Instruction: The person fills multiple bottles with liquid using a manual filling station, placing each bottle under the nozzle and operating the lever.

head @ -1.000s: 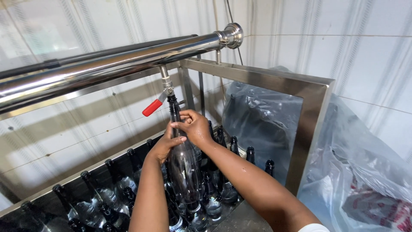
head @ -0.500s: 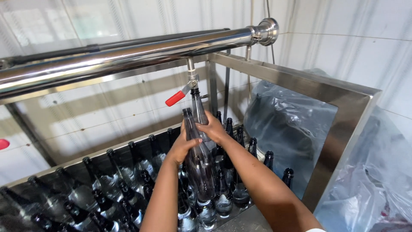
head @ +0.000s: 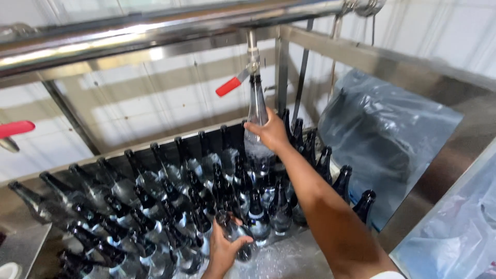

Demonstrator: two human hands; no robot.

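Note:
My right hand (head: pixel 269 132) grips a clear glass bottle (head: pixel 257 119) by its shoulder and holds it upright, its mouth pushed up against a metal filling nozzle (head: pixel 252 59) with a red lever (head: pixel 229 87). My left hand (head: pixel 226 249) reaches low at the front of the rack and closes around the neck of another glass bottle (head: pixel 235 235). Several dark-capped bottles (head: pixel 155 206) lie tilted in rows around it.
A thick shiny steel pipe (head: pixel 129 36) runs across the top. A steel frame (head: pixel 382 62) borders the rack on the right, with bluish plastic sheeting (head: pixel 382 139) bunched behind it. A second red lever (head: pixel 15 129) shows at the far left. White panelled wall behind.
My left hand let go of the raised bottle and dropped to a bottle at the front of the rack. The right hand keeps the bottle at the nozzle. The view tilted down and right.

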